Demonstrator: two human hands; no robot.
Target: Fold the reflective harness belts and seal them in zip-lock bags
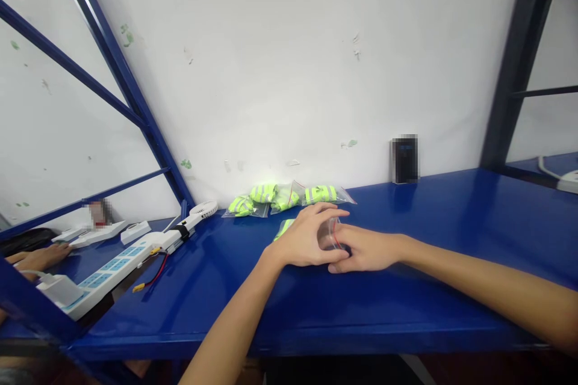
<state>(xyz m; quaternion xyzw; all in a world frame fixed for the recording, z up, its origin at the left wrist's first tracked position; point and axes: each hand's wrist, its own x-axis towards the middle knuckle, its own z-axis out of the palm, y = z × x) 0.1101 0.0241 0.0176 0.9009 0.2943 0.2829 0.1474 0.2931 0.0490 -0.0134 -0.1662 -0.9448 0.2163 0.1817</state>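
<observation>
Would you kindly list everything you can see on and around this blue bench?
steel bench: one, blue, under everything
bags of reflective strips: about five, neon yellow in clear plastic, by the wall
small clear packet: one, clear with red line, between the hands
power strip: one, white and blue, bench's left
wire: one, red and black, beside the strip
fan: one, white, beyond the strip
blurred box: one, black, upright at the wall
co-worker's hand: one, far left
left hand: one, on the packet
right hand: one, on the packet

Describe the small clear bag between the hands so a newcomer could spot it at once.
On the blue metal bench, find the left hand and right hand meeting near its middle. Pinched between them is a small clear plastic bag with a red streak, the only one held, unlike the neon-yellow packets lying behind.
</observation>
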